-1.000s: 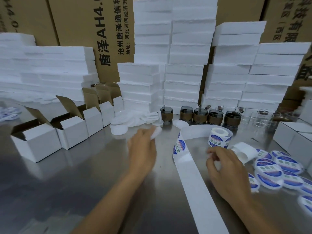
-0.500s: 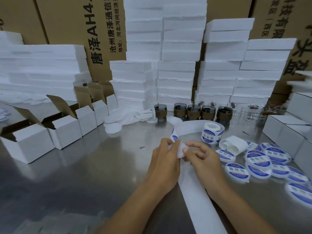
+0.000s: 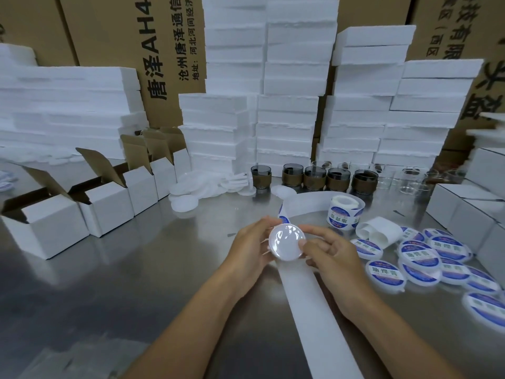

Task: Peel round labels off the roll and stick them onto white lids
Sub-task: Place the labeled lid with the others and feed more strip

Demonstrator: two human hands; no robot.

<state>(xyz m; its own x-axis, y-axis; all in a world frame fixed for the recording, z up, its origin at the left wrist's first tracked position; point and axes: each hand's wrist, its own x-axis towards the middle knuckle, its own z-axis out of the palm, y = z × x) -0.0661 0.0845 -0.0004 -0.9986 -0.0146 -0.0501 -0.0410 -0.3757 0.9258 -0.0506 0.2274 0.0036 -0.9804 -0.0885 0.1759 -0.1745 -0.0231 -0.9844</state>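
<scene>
The steel surface [image 3: 136, 269] carries stacks of white foam blocks [image 3: 295, 105] along its far edge. A row of open white boxes [image 3: 106, 212] stands at the left. A bare backing strip [image 3: 314, 310] runs from the near edge up to the label roll [image 3: 345, 214], right of centre. Labelled lids [image 3: 420, 255] lie grouped at the right; plain lids [image 3: 196, 187] lie far left of centre. The left hand [image 3: 248, 247] grips the left rim of one white lid [image 3: 285, 243], held above the strip at centre. The right hand [image 3: 333, 253] pinches its right rim.
</scene>
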